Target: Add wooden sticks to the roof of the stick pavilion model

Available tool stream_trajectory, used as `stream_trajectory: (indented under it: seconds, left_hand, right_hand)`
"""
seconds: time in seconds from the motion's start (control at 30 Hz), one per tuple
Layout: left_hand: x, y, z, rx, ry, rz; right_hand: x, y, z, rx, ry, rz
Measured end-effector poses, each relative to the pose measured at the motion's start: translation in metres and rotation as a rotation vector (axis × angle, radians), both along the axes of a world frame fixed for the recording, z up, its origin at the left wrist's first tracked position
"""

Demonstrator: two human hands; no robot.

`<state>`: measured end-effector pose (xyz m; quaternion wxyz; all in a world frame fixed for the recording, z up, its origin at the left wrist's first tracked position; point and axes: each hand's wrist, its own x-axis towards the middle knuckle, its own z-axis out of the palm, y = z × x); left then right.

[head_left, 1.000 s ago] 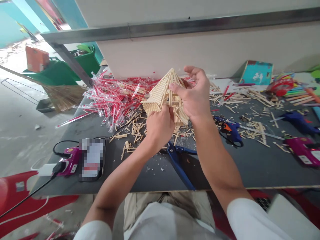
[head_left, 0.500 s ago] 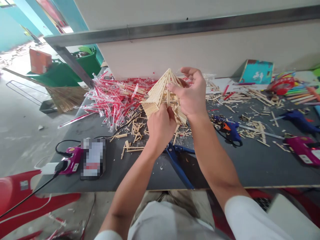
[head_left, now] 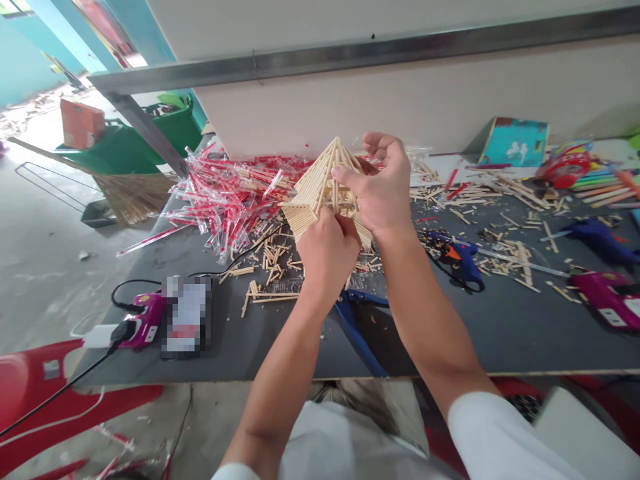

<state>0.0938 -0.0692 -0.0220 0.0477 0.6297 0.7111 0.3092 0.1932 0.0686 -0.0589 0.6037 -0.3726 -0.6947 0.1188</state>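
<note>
A pyramid-shaped model of glued wooden sticks [head_left: 320, 190] is held up above the dark grey table [head_left: 500, 333]. My right hand [head_left: 383, 190] grips its right side, thumb pressed on a stick near the top, fingers curled behind it. My left hand [head_left: 327, 250] is closed against the model's lower front edge, pinching at the sticks there. What the left fingertips hold is hidden by the hand.
A heap of red and clear wrappers [head_left: 225, 193] lies left of the model, loose cut sticks [head_left: 265, 267] below it. Blue cutters [head_left: 357, 320] lie under my arms. A blue glue gun [head_left: 463, 257], a purple device [head_left: 607, 300], a charger and blurred phone [head_left: 185, 317] sit around.
My left hand has shifted slightly up and right along the model's lower edge. The model and right hand stay almost where they were.
</note>
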Motion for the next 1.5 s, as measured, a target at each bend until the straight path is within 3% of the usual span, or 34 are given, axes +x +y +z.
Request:
stream_trajectory:
  seconds: [0.23,0.57,0.83,1.2,1.37,1.5]
  left_hand:
    - [0.003,0.0,0.003,0.021,-0.051,0.018]
    - [0.016,0.001,-0.009,0.055,-0.158,0.044]
    - [0.019,0.001,-0.008,0.024,-0.136,0.035]
    - [0.018,0.002,-0.01,-0.009,-0.163,0.015]
    - [0.011,-0.004,-0.016,0.025,-0.123,0.001]
    - [-0.006,-0.026,-0.021,0.002,-0.18,-0.085]
  right_hand:
    - [0.0,-0.003,0.004,-0.01,0.046,-0.046]
    - [-0.002,-0.011,0.012,-0.112,0.113,-0.023]
    - [-0.008,-0.019,0.018,-0.145,0.099,-0.026]
    - [-0.008,-0.019,0.015,-0.068,0.035,-0.075]
    - [0.005,-0.023,0.02,-0.08,-0.004,0.058]
    - [0.031,-0.043,0.041,-0.158,-0.057,0.202]
